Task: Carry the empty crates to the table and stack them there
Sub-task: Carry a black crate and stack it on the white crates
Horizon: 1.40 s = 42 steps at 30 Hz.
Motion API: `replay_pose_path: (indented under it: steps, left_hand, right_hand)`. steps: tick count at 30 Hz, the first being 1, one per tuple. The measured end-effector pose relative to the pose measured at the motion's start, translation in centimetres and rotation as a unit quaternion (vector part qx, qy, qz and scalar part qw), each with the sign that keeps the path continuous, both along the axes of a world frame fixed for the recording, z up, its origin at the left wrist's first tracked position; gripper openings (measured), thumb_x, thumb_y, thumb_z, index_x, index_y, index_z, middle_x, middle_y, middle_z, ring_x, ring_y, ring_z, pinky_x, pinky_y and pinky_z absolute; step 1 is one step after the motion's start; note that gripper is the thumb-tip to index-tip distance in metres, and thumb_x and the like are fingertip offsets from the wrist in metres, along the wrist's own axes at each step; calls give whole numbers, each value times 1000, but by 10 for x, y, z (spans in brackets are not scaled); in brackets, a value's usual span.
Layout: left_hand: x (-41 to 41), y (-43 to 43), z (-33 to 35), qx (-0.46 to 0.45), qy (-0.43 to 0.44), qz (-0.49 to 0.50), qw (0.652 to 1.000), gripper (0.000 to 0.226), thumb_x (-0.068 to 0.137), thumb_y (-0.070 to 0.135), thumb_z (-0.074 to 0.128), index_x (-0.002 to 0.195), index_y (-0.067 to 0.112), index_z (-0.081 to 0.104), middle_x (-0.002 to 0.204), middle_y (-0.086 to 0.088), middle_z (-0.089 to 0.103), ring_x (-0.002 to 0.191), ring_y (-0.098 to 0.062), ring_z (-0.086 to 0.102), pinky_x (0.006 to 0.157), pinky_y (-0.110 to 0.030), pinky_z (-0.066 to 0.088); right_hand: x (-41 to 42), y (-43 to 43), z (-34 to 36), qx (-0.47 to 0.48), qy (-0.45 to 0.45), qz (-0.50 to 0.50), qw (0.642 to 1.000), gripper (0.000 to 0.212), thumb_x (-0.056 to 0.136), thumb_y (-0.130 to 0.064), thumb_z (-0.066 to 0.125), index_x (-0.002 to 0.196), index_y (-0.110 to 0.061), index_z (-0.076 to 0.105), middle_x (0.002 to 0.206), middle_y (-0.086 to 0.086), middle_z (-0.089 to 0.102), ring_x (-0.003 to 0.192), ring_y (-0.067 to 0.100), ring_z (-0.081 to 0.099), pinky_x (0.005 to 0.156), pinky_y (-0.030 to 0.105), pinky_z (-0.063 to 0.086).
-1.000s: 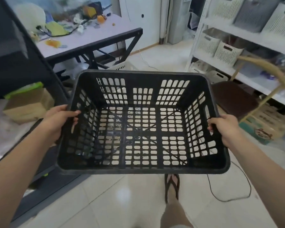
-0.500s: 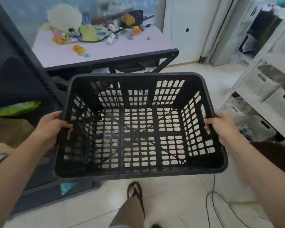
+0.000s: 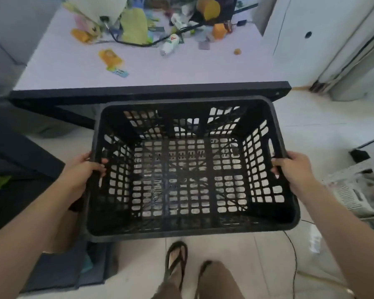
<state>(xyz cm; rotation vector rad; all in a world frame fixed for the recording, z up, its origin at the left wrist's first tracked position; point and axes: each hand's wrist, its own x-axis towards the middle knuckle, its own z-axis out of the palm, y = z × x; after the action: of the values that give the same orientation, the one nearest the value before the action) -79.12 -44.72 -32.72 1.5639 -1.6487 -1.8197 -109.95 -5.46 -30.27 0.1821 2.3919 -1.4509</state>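
Observation:
I hold an empty black slotted crate [image 3: 190,230] level in front of me, above the floor. My left hand [image 3: 82,171] grips its left rim and my right hand [image 3: 294,169] grips its right rim by the handle slot. The crate's far edge sits just short of the front edge of the table [image 3: 181,70], a pale lilac top with a black frame. No other crate stands on the table.
Clutter covers the table's far half: a white bottle [image 3: 170,43], yellow packets [image 3: 110,57], cables and orange items. A dark shelf unit [image 3: 13,147] stands at my left. White baskets [image 3: 354,190] and a floor cable [image 3: 294,255] lie at the right.
I have walked closer to the table and turned to face it; it now fills the upper frame. The crate stays in both hands. The shelving on the right has left view.

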Motion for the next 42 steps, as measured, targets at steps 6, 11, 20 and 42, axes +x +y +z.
replay_pose_path:
  steps: [6, 11, 20, 42]
  left_hand:
    - [-70, -38, -34, 32, -23, 15, 999, 33, 77, -1, 56, 108, 10, 62, 86, -6, 66, 66, -14, 62, 57, -27, 48]
    - [-99, -52, -57, 42, -45, 4, 998, 34, 82, 7, 61, 116, 9, 57, 80, -6, 63, 63, -14, 60, 59, -28, 48]
    - [-108, -54, -72, 17, -88, 59, 994, 33, 88, 11, 55, 120, 9, 57, 89, -6, 67, 72, -17, 63, 62, -30, 49]
    - [-56, -12, -30, -22, -157, -16, 987, 52, 87, 26, 60, 134, 12, 42, 120, -13, 55, 108, -28, 54, 97, -48, 45]
  right_hand:
    - [-81, -45, -40, 30, -31, 31, 999, 19, 81, 4, 60, 79, -15, 65, 67, 5, 65, 43, 8, 56, 46, 20, 52]
    - [-121, -70, -68, 48, -59, 58, 995, 15, 76, 3, 59, 73, -11, 63, 49, 2, 55, 34, 8, 49, 44, 26, 44]
    - [-134, -88, -70, 48, -156, 97, 982, 8, 88, -5, 56, 88, -11, 61, 67, 6, 58, 50, 14, 52, 47, 25, 47]
    - [-62, -70, -42, 277, 51, 169, 945, 64, 80, -18, 61, 138, -14, 34, 123, 21, 55, 108, 40, 54, 91, 55, 46]
